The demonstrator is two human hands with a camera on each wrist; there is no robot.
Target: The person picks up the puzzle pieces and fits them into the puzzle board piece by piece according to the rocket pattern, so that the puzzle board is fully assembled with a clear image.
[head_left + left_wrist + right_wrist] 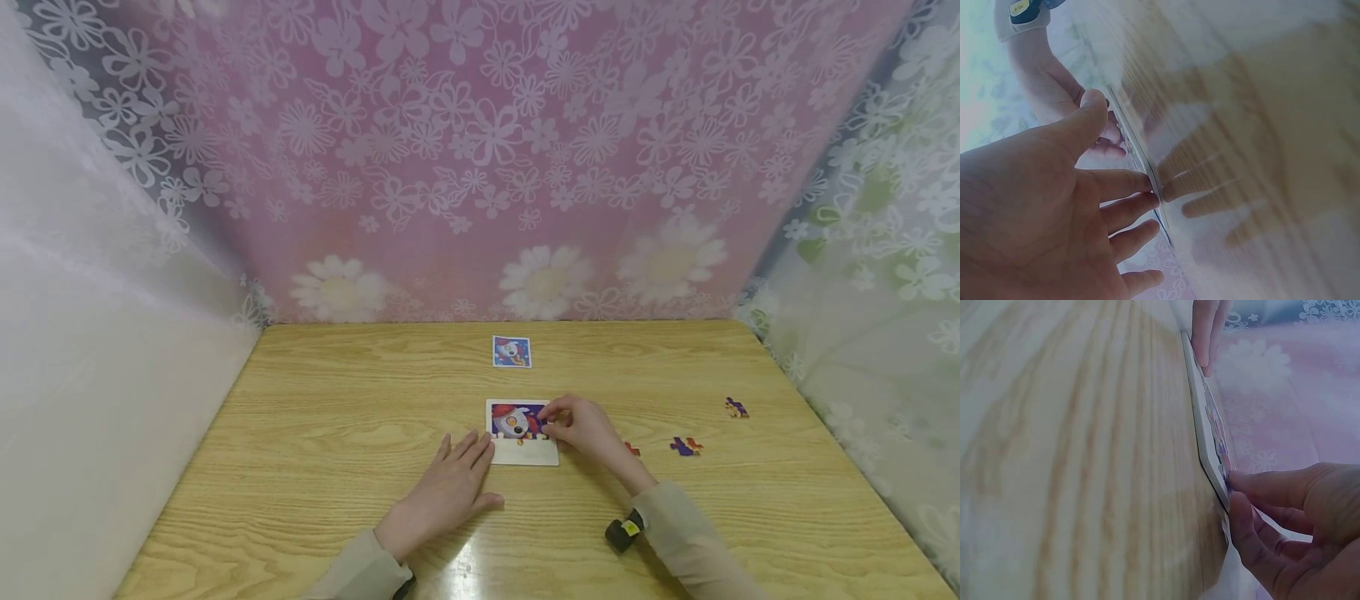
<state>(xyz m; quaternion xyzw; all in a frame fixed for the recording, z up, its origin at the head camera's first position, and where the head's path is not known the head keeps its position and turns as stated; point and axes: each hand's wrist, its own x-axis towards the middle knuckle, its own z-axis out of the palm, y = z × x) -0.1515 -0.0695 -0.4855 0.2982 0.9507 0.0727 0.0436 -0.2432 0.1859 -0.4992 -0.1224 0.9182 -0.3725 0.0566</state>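
A white jigsaw board (525, 454) lies flat on the table, its upper part filled with a picture of a pale-faced cartoon figure in red on purple (512, 421). Its lower strip is bare white. With fingers spread and straight, my left hand (453, 483) touches the board's left edge; in the left wrist view the fingertips (1147, 200) meet that edge. My right hand (588, 429) is at the right side of the picture, pinching a jigsaw piece between thumb and index finger. In the right wrist view those fingers (1241, 500) mostly hide the piece.
Loose jigsaw pieces lie to the right: a purple and orange one (737, 407), a small group (686, 447), and a red one (632, 449) partly behind my right wrist. A small picture card (512, 352) lies behind the board. Flowered curtains (495, 167) enclose the table.
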